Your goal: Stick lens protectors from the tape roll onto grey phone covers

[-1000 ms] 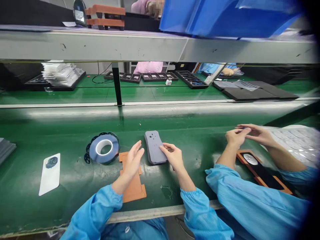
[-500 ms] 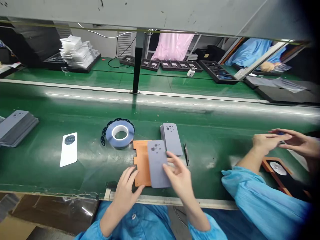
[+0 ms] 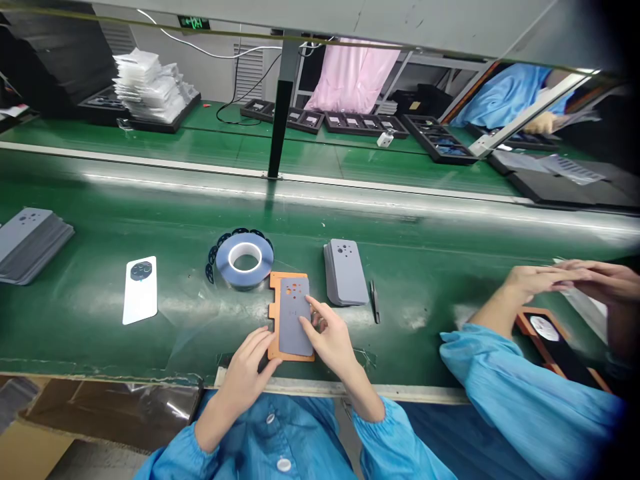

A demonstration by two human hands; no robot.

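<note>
A grey phone back panel (image 3: 294, 328) with camera holes at its top lies in an orange fixture (image 3: 273, 347) at the table's front. Orange shows through some of the holes. The thumb and index finger of my right hand (image 3: 330, 335) hold the panel's right edge; the other fingers curl beneath. My left hand (image 3: 249, 365) grips the fixture's lower left corner, fingers on the left side and thumb at the bottom edge. Right behind stands a stack of similar grey panels (image 3: 349, 273), with black tweezers (image 3: 375, 303) beside it.
A tape roll (image 3: 245, 273) with black ring-shaped stickers along its rim lies behind the fixture. Leftward are a white panel (image 3: 140, 300) and another grey stack (image 3: 35, 243). At right, a co-worker's hands (image 3: 550, 283) are over the table near an orange-and-black fixture (image 3: 555, 347).
My right hand has moved left and lowered the grey panel from a slant over the fixture into it, lined up with its frame. My left hand stays at the fixture's corner.
</note>
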